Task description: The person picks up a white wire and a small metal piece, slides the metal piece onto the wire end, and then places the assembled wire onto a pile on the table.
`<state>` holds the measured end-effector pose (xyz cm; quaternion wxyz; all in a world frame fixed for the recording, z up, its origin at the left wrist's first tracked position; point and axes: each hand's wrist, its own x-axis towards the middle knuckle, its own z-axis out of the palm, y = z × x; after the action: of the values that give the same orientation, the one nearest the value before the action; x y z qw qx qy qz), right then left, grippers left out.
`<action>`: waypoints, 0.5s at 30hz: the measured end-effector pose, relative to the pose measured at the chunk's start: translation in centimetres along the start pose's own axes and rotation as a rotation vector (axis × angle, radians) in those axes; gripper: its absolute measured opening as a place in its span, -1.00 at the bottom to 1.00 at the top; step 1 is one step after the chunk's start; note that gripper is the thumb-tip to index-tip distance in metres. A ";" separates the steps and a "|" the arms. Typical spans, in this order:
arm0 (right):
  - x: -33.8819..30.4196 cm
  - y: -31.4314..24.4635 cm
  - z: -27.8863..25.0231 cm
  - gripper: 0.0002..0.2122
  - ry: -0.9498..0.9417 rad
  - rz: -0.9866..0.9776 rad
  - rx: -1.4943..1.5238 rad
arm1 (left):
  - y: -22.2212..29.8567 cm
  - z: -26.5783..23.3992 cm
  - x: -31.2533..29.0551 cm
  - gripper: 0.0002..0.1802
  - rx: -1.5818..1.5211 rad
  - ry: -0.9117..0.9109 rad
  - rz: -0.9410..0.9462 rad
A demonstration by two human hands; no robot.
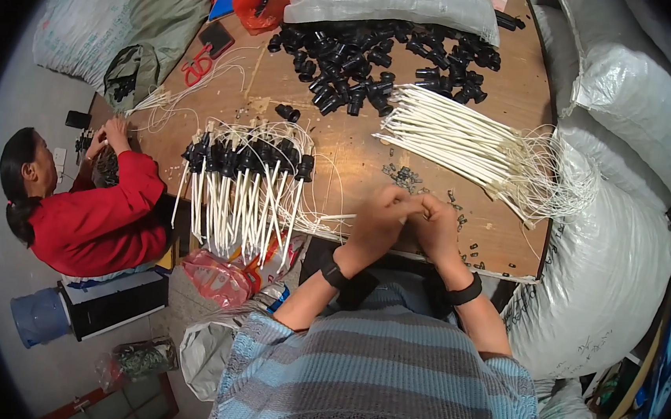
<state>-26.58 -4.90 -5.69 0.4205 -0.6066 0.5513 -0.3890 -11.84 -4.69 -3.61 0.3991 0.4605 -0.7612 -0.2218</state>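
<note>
My left hand (376,222) and my right hand (436,227) meet over the table's near edge, both with fingers closed and pinched together. Whatever they hold is hidden or too small to name. A pale thin rod (333,217) lies beside my left hand; I cannot tell whether it touches it. Small dark metal pieces (401,176) are scattered just beyond my fingers. To the right lies a bundle of white tubes (459,144) with thin wires at one end. On the left, white tubes with black fittings (245,159) lie in a row, their ends hanging over the edge.
Black plastic fittings (347,61) are heaped at the back of the wooden table (282,87), before a white sack (391,1). Red scissors (197,66) lie far left. Someone in a red top (107,211) works at the left. Big white sacks (599,270) crowd the right side.
</note>
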 end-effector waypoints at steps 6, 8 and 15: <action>-0.2 -0.8 0.0 -0.91 0.193 -0.257 -0.418 | -0.1 -0.7 0.1 -0.65 -0.339 0.097 -0.396; -0.3 -1.0 0.1 -0.91 0.165 -0.285 -0.521 | -0.1 -0.4 0.2 -0.73 -0.410 0.107 -0.570; -0.6 -1.4 0.4 -0.95 0.153 -0.345 -0.539 | -0.8 -0.4 0.1 -0.78 -0.288 0.132 -0.410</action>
<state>-25.78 -4.17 -4.47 0.1300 -0.7497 0.5535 -0.3388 -11.11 -5.13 -3.88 0.4562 0.5571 -0.5848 -0.3735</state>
